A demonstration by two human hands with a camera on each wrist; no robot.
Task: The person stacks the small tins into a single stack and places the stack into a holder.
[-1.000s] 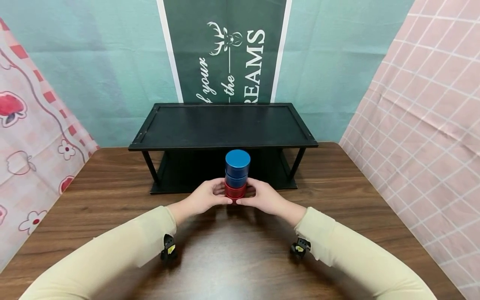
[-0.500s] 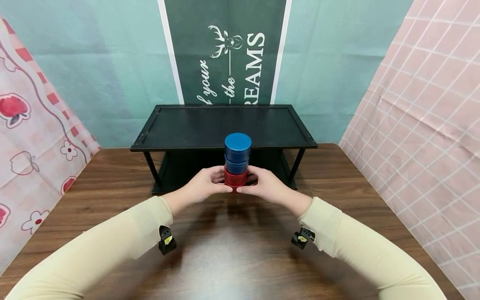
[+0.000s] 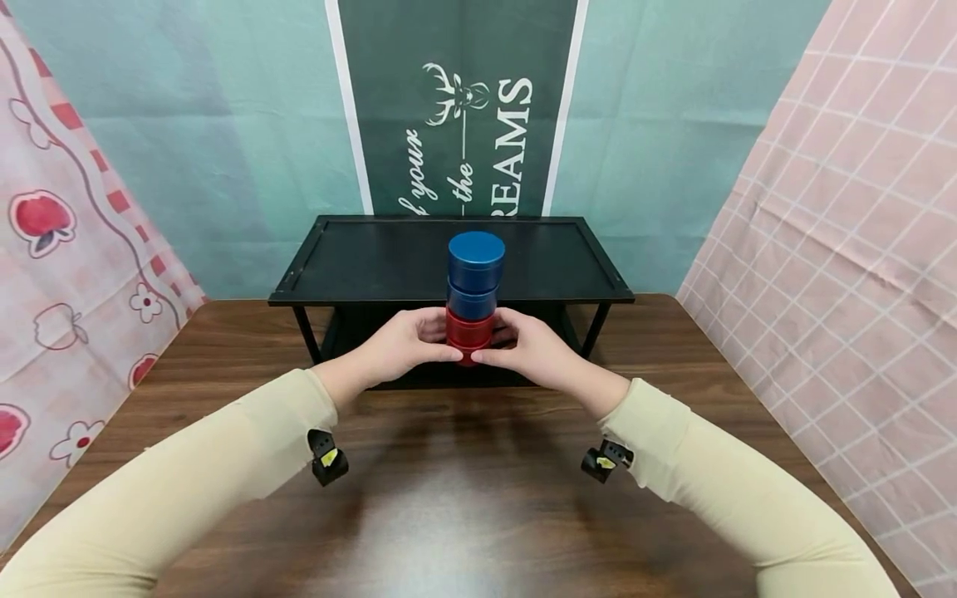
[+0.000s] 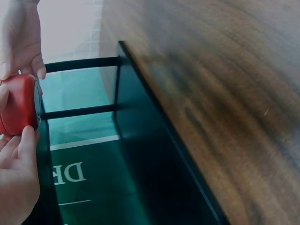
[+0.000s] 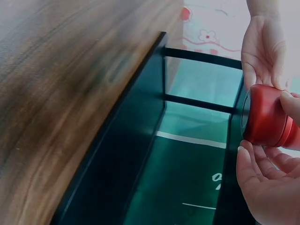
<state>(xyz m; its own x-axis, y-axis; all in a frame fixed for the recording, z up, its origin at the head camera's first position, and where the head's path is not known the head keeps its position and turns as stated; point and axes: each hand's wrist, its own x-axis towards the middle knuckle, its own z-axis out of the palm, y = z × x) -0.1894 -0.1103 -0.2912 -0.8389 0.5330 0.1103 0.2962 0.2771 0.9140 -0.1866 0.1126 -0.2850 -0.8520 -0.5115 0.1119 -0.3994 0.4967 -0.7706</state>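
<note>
A blue round metal can (image 3: 475, 266) with a flat lid stands upright on a red one (image 3: 469, 332), forming one stack. My left hand (image 3: 414, 340) grips the red can from the left, thumb across its front and fingers round the far side. From the right, my right hand (image 3: 532, 349) mirrors that grip, so the two thumbs nearly meet. In the left wrist view the red can (image 4: 18, 105) shows a dark base with a pale ring, raised off the tabletop. The right wrist view also has the red can (image 5: 268, 115) between both hands; the blue one is out of sight there.
Behind the stack stands a black two-tier shelf (image 3: 374, 257) with thin legs, its top board level with the blue can in the head view. Brown wooden table (image 3: 478, 482) lies below. Teal cloth (image 3: 658, 133) hangs behind, pink cloths (image 3: 845, 249) at the sides.
Both hands have raised the stack, keeping the same grip. The blue can now overlaps the shelf's top board rather than its front edge. The head view has tilted slightly upward.
</note>
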